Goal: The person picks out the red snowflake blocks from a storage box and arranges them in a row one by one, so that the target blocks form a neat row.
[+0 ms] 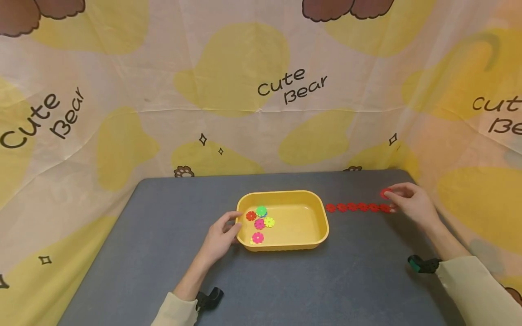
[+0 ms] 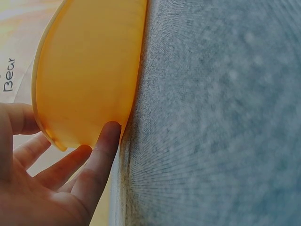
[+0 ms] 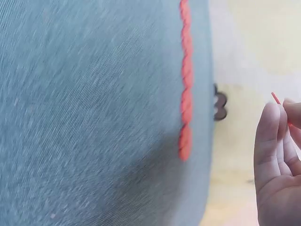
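Note:
My right hand [image 1: 412, 203] pinches a red flower-shaped plastic disc [image 1: 385, 194] between thumb and fingertips, raised off the table; in the right wrist view only a thin edge of the disc [image 3: 275, 97] shows. Below that hand, a row of several red discs [image 1: 352, 207] runs across the table toward a yellow tray [image 1: 297, 226]. My left hand [image 1: 218, 235] holds the tray's left end, fingers spread over its rim and outer wall [image 2: 89, 70]. Inside the tray's left part lie several discs: a red one [image 1: 251, 216], a green one [image 1: 261, 211], a yellow one [image 1: 269, 222] and pink ones [image 1: 258, 237].
The dark grey-blue table [image 1: 326, 285] has its far edge just beyond the tray and the red row. A printed cloth curtain [image 1: 253, 127] hangs behind it and along both sides. Each wrist wears a dark strap device [image 1: 424, 264].

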Available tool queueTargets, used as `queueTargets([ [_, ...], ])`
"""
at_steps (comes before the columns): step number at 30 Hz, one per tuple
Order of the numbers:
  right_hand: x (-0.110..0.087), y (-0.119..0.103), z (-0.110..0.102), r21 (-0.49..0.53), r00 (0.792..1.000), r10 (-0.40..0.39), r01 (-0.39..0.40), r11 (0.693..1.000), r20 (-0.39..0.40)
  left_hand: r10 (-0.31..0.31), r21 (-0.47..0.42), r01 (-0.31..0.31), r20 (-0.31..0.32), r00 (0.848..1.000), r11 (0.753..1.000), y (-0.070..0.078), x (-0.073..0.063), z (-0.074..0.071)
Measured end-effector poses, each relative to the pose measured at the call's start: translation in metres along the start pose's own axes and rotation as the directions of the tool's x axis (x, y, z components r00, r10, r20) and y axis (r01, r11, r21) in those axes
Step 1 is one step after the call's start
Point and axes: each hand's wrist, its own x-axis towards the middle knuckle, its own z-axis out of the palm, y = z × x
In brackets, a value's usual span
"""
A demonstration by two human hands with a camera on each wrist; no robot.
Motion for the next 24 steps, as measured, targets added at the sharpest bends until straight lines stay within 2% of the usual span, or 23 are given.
queueTargets([
  [6, 0.003, 0.021, -0.010, -0.013, 0.999, 0.040, -0.040, 0.999, -0.008, -0.003, -0.001, 0.003, -0.001, 1.000, 1.000, 0.000, 0.000, 0.000],
  [11, 0.004, 0.035, -0.014, -0.112, 0.998, 0.065, -0.064, 0.992, 0.007, -0.007, 0.003, 0.007, -0.006, 1.000, 1.000, -0.001, 0.000, 0.000],
  [20, 0.004, 0.052, -0.018, -0.145, 0.991, 0.131, -0.128, 0.981, 0.008, -0.011, 0.007, 0.011, -0.009, 1.000, 1.000, -0.001, -0.001, 0.000],
  [24, 0.006, 0.056, -0.020, -0.209, 0.989, 0.148, -0.144, 0.967, 0.001, -0.011, 0.007, 0.011, -0.007, 1.000, 1.000, -0.001, -0.001, 0.000],
])
